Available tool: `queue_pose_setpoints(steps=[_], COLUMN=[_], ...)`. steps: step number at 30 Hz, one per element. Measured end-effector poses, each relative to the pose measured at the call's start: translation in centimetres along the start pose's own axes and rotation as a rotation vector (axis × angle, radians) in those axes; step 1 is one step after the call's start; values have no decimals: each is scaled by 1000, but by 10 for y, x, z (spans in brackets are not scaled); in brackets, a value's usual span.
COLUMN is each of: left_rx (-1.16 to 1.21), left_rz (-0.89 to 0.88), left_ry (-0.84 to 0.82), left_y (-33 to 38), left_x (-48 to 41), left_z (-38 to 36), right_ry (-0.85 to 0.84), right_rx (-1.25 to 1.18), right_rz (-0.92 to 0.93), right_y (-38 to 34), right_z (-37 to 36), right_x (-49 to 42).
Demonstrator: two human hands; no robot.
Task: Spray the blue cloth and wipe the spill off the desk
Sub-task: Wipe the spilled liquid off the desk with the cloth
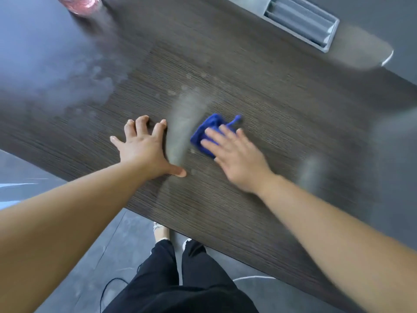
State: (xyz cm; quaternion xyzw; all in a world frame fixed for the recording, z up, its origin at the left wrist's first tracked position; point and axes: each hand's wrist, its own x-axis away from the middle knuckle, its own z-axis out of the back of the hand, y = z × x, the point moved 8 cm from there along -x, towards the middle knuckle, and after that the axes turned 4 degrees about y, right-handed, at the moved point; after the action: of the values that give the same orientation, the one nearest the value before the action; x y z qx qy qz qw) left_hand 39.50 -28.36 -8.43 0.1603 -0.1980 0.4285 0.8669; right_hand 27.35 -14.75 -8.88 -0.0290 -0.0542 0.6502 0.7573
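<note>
flat right hand (pixel 237 159) presses the blue cloth (pixel 208 124); the spill streak (pixel 182 127) runs near-to-far just left of it, beside the splayed left hand (pixel 144 150).

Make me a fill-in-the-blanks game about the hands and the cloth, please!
The right hand presses a ____ cloth.
The left hand rests flat on the ____.
The cloth lies to the ____ of the left hand.
Missing words: blue; desk; right.
</note>
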Motion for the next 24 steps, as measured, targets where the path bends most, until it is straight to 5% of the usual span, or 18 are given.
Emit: queue_pose_setpoints(steps=[4,7,9,13,16,22,24], left_rx=[2,1,-5,-10,-29,-32,-30], left_rz=[-3,-6,-8,-16,-25,-51,-53], left_ry=[-32,-40,-41,-43,-51,-64,-54], left_y=[0,1,2,2,2,3,1], left_x=[0,0,0,0,1,1,1], left_z=[0,-1,-1,-2,-3,-4,-4], right_ry=[-54,-4,9,-8,-43,25,28], right_rx=[28,-9,-18,-31,-10,28,-4], right_rz=[-413,-685,-623,-177,-12,-669,-651], right_y=[97,96,58,-26,-3,75,47], right_z=[7,11,4,-3,-1,9,6], right_x=[-59,-97,-104,-57,-43,-111,-125])
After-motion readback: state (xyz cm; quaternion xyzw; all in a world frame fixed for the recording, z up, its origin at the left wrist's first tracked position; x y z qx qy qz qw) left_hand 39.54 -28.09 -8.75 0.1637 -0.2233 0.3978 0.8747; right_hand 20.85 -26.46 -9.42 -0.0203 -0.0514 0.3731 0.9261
